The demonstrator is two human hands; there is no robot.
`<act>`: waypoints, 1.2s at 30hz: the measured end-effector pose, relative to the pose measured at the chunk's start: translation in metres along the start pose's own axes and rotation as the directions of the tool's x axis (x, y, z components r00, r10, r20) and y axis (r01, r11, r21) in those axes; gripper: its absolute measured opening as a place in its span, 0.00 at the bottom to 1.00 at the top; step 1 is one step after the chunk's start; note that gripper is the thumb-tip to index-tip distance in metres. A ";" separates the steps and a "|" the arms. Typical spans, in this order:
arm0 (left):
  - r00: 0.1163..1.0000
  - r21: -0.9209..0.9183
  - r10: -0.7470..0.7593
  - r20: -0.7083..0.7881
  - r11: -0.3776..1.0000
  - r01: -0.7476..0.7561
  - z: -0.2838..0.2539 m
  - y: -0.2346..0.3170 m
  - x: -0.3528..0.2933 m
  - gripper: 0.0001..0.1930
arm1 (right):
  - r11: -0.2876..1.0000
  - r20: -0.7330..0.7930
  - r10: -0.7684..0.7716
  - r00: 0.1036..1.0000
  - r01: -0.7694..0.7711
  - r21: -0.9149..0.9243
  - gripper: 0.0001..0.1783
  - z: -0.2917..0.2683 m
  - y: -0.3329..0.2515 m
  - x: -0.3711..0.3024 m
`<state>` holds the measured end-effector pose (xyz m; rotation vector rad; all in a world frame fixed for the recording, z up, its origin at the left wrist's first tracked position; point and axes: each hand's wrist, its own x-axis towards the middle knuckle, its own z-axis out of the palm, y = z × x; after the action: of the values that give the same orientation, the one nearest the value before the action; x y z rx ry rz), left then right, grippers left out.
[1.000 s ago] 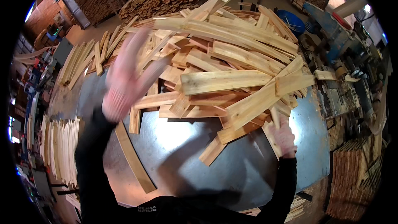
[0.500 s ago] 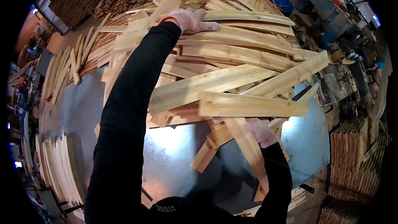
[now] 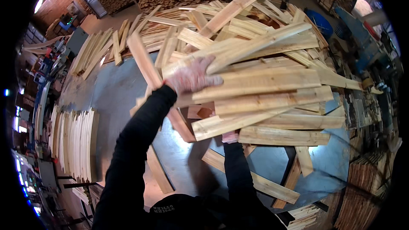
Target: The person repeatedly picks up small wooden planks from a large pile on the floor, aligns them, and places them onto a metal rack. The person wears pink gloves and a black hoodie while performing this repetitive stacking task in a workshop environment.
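Head view. Pale yellow, long, flat wooden planks (image 3: 264, 81) lie at centre above a grey metal worktop (image 3: 113, 91); alignment appears partial, several running nearly parallel, left to right, right ends mostly tilted slightly upward in the frame. Crossed planks (image 3: 235, 8) at upper centre look unarranged. The pink-white-gloved left hand (image 3: 190, 76) rests fingers spread, unclenched; the right hand (image 3: 230, 137), mostly hidden beneath planks, has an indeterminable grip.

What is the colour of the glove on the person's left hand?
The left glove looks pale pink, slightly blurred, in the head view.
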<state>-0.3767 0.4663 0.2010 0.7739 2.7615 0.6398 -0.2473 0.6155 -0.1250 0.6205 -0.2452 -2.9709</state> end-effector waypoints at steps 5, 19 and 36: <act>0.984 -0.163 -0.126 -0.129 0.981 0.105 0.056 -0.005 -0.110 0.55 | 0.951 -0.142 -0.057 0.988 0.010 -0.310 0.34 0.018 0.016 -0.083; 0.658 -0.482 -0.705 -0.265 0.688 0.543 0.162 -0.034 -0.443 0.56 | 0.473 -0.132 -0.052 0.990 -0.092 -0.876 0.38 0.056 0.145 -0.230; 0.838 -0.558 -0.545 -0.022 0.702 0.442 0.111 -0.201 -0.549 0.59 | 0.595 -0.342 -0.291 0.893 -0.111 -0.796 0.44 0.016 0.359 -0.273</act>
<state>0.0293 0.0579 0.0524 -0.1711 2.5420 1.3159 0.0174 0.2999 0.0594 1.1160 1.1462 -2.4678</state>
